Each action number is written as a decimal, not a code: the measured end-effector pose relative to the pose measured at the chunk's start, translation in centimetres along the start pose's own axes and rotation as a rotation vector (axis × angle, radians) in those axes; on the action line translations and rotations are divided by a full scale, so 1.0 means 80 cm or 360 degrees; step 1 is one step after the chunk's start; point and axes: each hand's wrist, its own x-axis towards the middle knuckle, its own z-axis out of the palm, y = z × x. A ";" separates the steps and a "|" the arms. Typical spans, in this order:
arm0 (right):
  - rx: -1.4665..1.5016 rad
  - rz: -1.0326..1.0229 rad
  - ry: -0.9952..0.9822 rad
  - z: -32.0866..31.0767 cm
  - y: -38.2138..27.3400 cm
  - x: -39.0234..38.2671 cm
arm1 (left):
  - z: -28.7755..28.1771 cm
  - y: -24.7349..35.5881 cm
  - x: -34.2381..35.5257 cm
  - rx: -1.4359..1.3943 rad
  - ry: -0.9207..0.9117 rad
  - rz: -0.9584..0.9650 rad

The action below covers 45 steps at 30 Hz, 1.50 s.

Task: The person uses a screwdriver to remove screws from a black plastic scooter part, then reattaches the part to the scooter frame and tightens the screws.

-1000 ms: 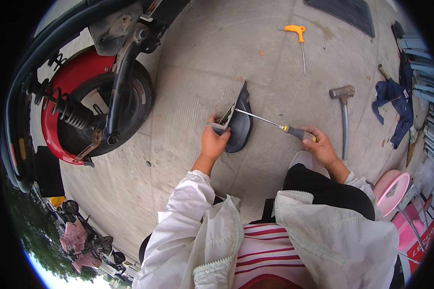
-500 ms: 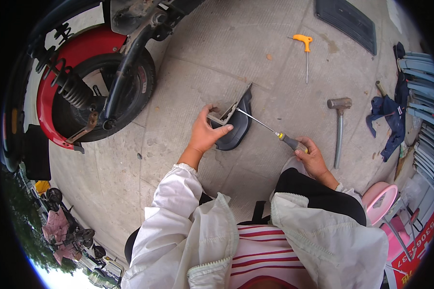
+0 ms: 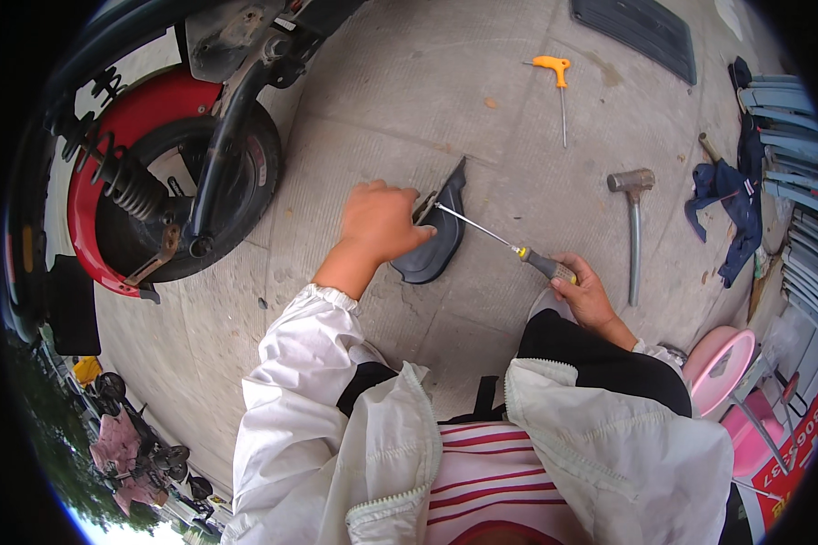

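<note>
A black curved plastic part (image 3: 441, 241) rests on the paving in front of me, a lighter frame-like piece on its left side mostly covered. Over that left side lies my left hand (image 3: 377, 222), back upward, its thumb and fingertips gripping the part's edge. My right hand (image 3: 586, 295) is closed around the grey and yellow handle of a screwdriver (image 3: 482, 229). The screwdriver's shaft points left, and its tip meets the part's upper left edge beside my left fingers. Whether the tip sits in a screw is too small to tell.
A scooter's wheel with a red fender (image 3: 86, 209) stands at left. On the paving lie an orange-handled T-shaped tool (image 3: 554, 73), a hammer (image 3: 633, 232), a black mat (image 3: 641, 34) and dark blue cloth (image 3: 745, 218). Stacked blue-grey slats (image 3: 795, 145) and a pink stool (image 3: 718, 368) are at right.
My left hand has turned over, its back now covering the lighter piece it held between thumb and fingers. The screwdriver keeps its tip at the part. The whole view has shifted slightly.
</note>
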 end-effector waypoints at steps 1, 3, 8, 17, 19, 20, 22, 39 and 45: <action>-0.0015 0.0003 -0.0012 0.002 -0.002 -0.001 | 0.009 -0.002 0.006 0.0034 -0.0067 -0.0010; -0.0045 0.0012 -0.0031 0.004 -0.007 -0.002 | 0.022 -0.006 0.016 0.0067 -0.0161 -0.0042; -0.0196 -0.0005 -0.0067 0.005 -0.016 -0.005 | 0.027 -0.013 0.037 -0.0164 -0.0360 -0.0105; -0.1572 -0.0874 -0.0107 0.006 -0.050 -0.023 | 0.037 0.001 0.046 -0.0030 -0.0329 -0.0117; -0.1660 -0.0854 -0.0192 0.009 -0.049 -0.023 | 0.040 0.003 0.043 0.0070 -0.0343 -0.0096; -0.1713 -0.0863 -0.0212 0.012 -0.047 -0.021 | 0.041 0.003 0.042 0.0120 -0.0349 -0.0086; -0.1784 -0.0950 -0.0207 0.013 -0.040 -0.022 | 0.043 0.003 0.041 0.0114 -0.0342 -0.0141; -0.0014 0.0293 -0.0399 0.013 -0.066 -0.013 | 0.052 0.029 0.045 0.0271 -0.0154 -0.0423; -0.1663 -0.1256 0.0023 0.019 -0.049 0.001 | 0.056 0.040 0.038 0.0292 -0.0170 -0.0557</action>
